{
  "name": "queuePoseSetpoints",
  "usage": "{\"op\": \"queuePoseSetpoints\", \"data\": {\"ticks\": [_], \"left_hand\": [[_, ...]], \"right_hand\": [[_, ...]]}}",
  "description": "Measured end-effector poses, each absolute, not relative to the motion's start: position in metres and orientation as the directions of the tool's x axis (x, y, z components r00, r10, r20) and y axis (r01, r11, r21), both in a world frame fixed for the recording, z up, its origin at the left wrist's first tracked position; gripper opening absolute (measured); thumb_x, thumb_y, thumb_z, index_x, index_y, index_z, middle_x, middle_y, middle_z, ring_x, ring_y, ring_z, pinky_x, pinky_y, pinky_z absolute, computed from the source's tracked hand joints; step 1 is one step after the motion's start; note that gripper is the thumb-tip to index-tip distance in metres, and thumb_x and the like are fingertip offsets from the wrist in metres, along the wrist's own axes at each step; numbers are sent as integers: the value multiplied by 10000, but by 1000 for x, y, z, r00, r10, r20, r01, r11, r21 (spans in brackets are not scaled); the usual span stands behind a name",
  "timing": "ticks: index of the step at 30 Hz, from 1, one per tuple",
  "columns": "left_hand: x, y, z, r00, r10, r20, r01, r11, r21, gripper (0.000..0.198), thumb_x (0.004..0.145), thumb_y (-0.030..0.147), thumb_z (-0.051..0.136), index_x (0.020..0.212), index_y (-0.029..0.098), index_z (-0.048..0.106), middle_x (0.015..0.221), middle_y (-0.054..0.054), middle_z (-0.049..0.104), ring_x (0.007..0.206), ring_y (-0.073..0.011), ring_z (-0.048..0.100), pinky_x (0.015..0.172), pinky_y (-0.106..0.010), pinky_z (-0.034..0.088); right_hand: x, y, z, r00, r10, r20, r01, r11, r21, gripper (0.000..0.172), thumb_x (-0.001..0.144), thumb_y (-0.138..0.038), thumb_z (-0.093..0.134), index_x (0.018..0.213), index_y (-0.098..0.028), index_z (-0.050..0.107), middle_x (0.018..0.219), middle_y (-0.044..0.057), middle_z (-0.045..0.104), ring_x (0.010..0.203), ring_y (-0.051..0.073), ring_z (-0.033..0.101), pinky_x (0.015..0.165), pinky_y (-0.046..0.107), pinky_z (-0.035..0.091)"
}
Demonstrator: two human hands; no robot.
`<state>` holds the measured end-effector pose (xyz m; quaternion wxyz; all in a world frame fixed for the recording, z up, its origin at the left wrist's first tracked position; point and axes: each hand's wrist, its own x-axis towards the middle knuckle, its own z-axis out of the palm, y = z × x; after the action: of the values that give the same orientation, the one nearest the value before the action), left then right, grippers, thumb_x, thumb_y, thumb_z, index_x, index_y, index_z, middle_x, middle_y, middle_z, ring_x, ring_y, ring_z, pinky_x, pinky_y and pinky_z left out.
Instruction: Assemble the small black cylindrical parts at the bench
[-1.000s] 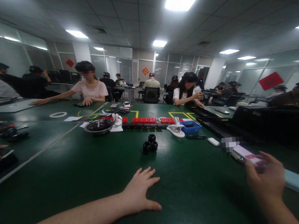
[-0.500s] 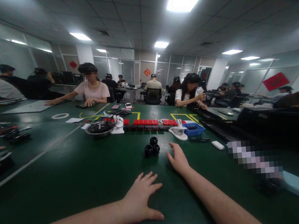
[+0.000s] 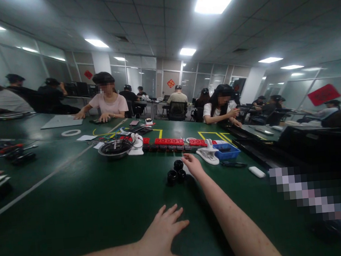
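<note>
1. While people sit at work around it, we see a green table (image 3: 111,205) filling the lower view, marked with yellow and pale lines.
2. Across it we find a person in a pink top (image 3: 114,105), one hand at the edge of a pale board (image 3: 61,121); farther right, a person in a white top (image 3: 208,112) bends over the table's edge.
3. Nearest us, the left hand (image 3: 163,234) is spread palm down over the table, fingers apart and grasping nothing.
4. We see the right hand (image 3: 194,166) reaching farther out, fingers bent, just beside the black round pieces (image 3: 178,171); at this distance we cannot fairly tell whether the fingertips touch or have closed on one.
5. Beyond that hand we note a long row of red blocks (image 3: 168,142), with a metal bowl (image 3: 110,155) to its left and a blue basket (image 3: 230,154) to its right.
6. We see one white clip (image 3: 136,147) beside the bowl and another clip (image 3: 208,155) beside the basket.
7. Smaller still, we count three black round pieces clustered on the table, between the spread hand and the red row.
8. Last, we have a small white case (image 3: 257,171) lying right of the basket, nearer us.
</note>
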<state>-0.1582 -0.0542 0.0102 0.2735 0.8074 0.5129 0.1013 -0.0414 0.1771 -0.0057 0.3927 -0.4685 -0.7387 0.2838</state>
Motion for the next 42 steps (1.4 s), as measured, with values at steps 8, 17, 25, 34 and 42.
{"op": "queuePoseSetpoints", "data": {"ticks": [8, 17, 25, 34, 42], "left_hand": [[-159, -52, 2, 470, 881, -57, 748, -363, 556, 800, 580, 625, 598, 1265, 275, 377, 1385, -97, 252, 1269, -321, 175, 1001, -558, 69], [-159, -53, -2, 458, 888, -29, 745, -367, 557, 793, 578, 620, 601, 1260, 280, 383, 1383, -85, 264, 1266, -331, 178, 998, -568, 78], [-159, -55, 0, 450, 893, -28, 752, -362, 550, 774, 594, 606, 597, 1262, 282, 378, 1379, -93, 273, 1267, -324, 179, 995, -570, 78], [-160, -54, 5, 460, 887, -52, 759, -362, 542, 775, 589, 605, 600, 1258, 273, 390, 1380, -86, 271, 1264, -330, 185, 996, -568, 98], [-160, -57, 4, 319, 947, -33, 786, -245, 568, 807, 647, 601, 551, 1314, 235, 284, 1397, -60, 234, 1275, -272, 191, 1035, -503, 125]], "right_hand": [[-55, 183, -2, -411, 892, 190, 523, 401, -752, 274, 646, -341, 639, 868, -180, 651, 860, 46, 663, 826, 192, 597, 744, 293, 443], [-51, 180, -1, -400, 901, 169, 595, 395, -700, 329, 666, -398, 614, 890, -159, 650, 855, 64, 666, 795, 189, 610, 709, 271, 450], [-52, 182, -1, -435, 882, 182, 605, 436, -667, 260, 675, -335, 612, 893, -199, 654, 881, 36, 664, 838, 187, 596, 752, 272, 436], [18, 182, 15, -420, 907, 39, 635, 324, -701, 304, 698, -227, 577, 988, -151, 627, 892, 69, 661, 793, 197, 609, 747, 313, 459], [60, 96, 32, -602, 791, -104, 567, 333, -753, 357, 678, -267, 609, 1020, -166, 596, 1007, 62, 622, 892, 203, 580, 792, 327, 453]]}}
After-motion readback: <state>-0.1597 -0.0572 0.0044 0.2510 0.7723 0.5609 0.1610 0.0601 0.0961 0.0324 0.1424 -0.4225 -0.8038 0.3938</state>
